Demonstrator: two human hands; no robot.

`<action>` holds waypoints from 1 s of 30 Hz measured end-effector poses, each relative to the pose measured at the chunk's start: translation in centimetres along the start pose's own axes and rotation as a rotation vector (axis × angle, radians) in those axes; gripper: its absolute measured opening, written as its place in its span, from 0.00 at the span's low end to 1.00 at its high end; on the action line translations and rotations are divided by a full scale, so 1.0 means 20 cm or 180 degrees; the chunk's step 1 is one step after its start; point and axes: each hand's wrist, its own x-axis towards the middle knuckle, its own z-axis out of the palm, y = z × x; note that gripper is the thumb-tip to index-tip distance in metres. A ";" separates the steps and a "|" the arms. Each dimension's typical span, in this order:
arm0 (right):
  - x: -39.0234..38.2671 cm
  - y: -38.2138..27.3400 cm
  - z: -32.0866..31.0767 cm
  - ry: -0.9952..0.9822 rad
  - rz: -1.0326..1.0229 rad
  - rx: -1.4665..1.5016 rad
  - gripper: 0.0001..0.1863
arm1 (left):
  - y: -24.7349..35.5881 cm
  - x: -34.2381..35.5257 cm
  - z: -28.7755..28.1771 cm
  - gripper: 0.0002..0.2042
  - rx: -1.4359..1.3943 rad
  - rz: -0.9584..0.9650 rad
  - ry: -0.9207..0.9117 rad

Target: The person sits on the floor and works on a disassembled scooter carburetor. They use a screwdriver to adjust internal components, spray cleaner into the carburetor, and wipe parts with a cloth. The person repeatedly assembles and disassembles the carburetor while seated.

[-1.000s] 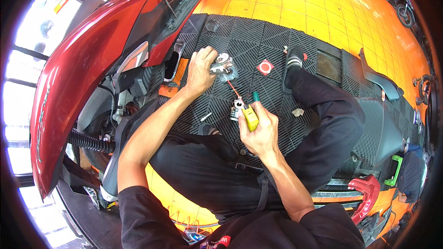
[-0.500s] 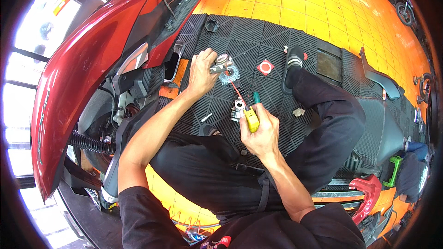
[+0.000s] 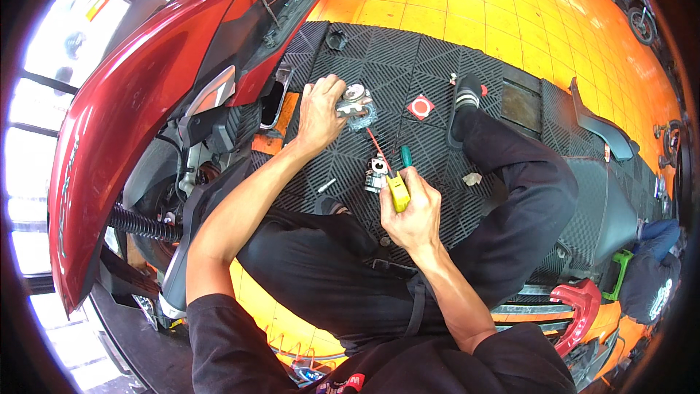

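My left hand (image 3: 319, 113) pinches the metal part (image 3: 354, 101), my right hand (image 3: 414, 215) wraps snugly around the yellow tool (image 3: 397, 191)!

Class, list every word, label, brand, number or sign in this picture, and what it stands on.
Wording is described, not copied.
Red scooter panel: lettering along its outer edge.
Wearer's black T-shirt: small lettering and a red patch.
Co-worker's dark shirt: white print, too blurred to read.
Striped sticker, upper left: no words discernible.
Metal part in the left hand, yellow tool in the right hand: any markings too small to tell.
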 end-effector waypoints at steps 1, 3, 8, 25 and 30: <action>0.00 0.00 0.00 0.0013 -0.0020 0.0005 0.11 | 0.00 0.00 0.00 0.18 0.0017 0.0007 0.0004; -0.01 0.01 0.02 0.0022 -0.0042 0.0034 0.11 | 0.00 0.00 0.00 0.18 0.0026 0.0005 -0.0008; 0.00 0.03 0.02 0.0027 0.0048 -0.0087 0.11 | 0.02 0.00 0.00 0.17 0.0059 -0.0048 0.0027; 0.00 0.02 0.01 0.0095 -0.0070 -0.0065 0.10 | -0.02 -0.03 0.06 0.17 -0.0053 -0.0649 -0.0366; -0.01 0.03 0.01 0.0052 -0.0093 -0.0074 0.10 | -0.03 -0.03 0.07 0.21 -0.0078 -0.0582 -0.0293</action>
